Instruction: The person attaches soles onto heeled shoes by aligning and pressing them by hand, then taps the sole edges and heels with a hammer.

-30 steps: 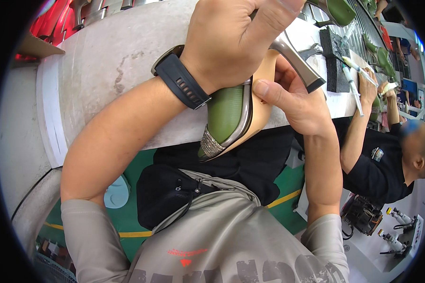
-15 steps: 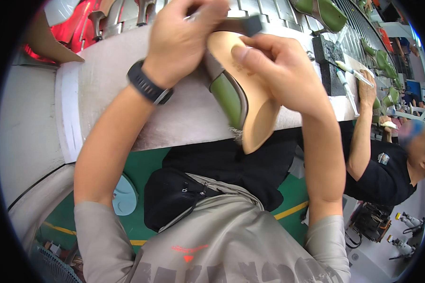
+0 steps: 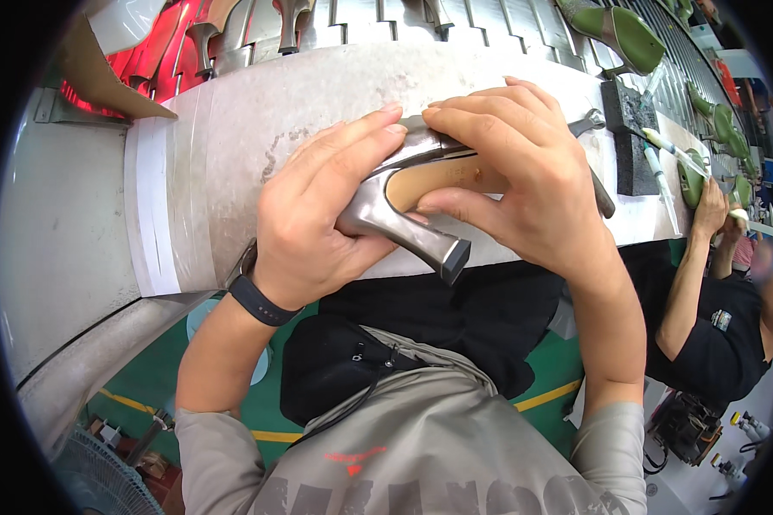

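A high-heeled shoe in shiny pewter brown is held between my two hands over the work table. Its heel slants toward me and ends in a dark tip, and a tan underside shows beneath the arch. My left hand wraps round the back of the shoe beside the heel. Closed over the front part is my right hand, its thumb against the tan underside; the toe is hidden by that hand. Just beyond the right hand lies a wrench, partly covered by it.
At the table's right a black block stands with syringes beside it. A green shoe last and several heeled pieces sit on the slatted conveyor behind. Red light glows at the far left. A co-worker works at the right.
The shoe has been turned: its tan sole and green last faced me before, and now the heel points toward me. Both hands have shifted round it. The wrench has come into view.
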`<state>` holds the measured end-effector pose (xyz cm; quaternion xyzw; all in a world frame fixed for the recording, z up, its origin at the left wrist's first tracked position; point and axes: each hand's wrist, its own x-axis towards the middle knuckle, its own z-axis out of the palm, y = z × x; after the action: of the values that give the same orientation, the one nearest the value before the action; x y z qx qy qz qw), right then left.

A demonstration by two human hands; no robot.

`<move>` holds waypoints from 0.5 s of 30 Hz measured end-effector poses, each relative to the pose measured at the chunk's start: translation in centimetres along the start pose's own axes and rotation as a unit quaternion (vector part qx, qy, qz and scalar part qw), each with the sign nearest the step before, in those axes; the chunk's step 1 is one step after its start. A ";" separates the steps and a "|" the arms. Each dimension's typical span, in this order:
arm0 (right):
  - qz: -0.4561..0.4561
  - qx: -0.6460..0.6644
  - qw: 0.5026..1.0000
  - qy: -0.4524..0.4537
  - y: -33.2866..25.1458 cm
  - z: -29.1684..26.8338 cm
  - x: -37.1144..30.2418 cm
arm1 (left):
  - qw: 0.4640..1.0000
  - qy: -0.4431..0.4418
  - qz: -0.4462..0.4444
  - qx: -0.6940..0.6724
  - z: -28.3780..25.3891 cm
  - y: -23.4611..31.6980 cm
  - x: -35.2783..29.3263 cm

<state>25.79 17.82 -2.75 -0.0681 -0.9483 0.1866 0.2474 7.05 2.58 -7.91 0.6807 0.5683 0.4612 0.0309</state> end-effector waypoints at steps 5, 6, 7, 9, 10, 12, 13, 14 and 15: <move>-0.009 -0.017 1.000 0.017 -0.7 0.2 -0.1 | 1.000 0.008 0.007 0.003 0.1 0.1 0.3; -0.011 -0.017 1.000 0.023 -0.8 0.3 -0.1 | 1.000 0.010 0.011 0.001 0.2 0.0 0.3; -0.014 -0.016 0.999 0.028 -1.0 0.3 -0.2 | 1.000 0.009 0.010 0.001 0.2 0.0 0.4; 0.009 -0.008 1.000 0.019 -1.9 0.5 0.1 | 1.000 0.012 0.011 0.010 0.3 0.1 0.4; 0.030 -0.001 0.999 0.010 -2.2 0.5 0.3 | 1.000 0.010 0.010 0.010 0.2 0.2 0.4; 0.035 0.005 0.999 -0.003 -2.1 0.4 0.5 | 1.000 0.010 0.017 0.024 0.2 0.2 0.3; 0.038 0.010 0.999 -0.016 -2.0 0.4 0.5 | 1.000 0.009 0.017 0.022 0.2 0.2 0.3; 0.040 0.009 0.999 -0.016 -2.0 0.5 0.4 | 0.999 0.011 0.022 0.025 0.3 0.1 0.3; 0.032 0.010 0.999 -0.007 -2.0 0.5 0.3 | 0.999 0.015 0.026 0.030 0.3 0.1 0.3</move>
<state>25.20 15.94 -2.25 -0.0950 -0.9454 0.2042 0.2356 7.26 2.95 -7.86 0.6890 0.5643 0.4548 -0.0098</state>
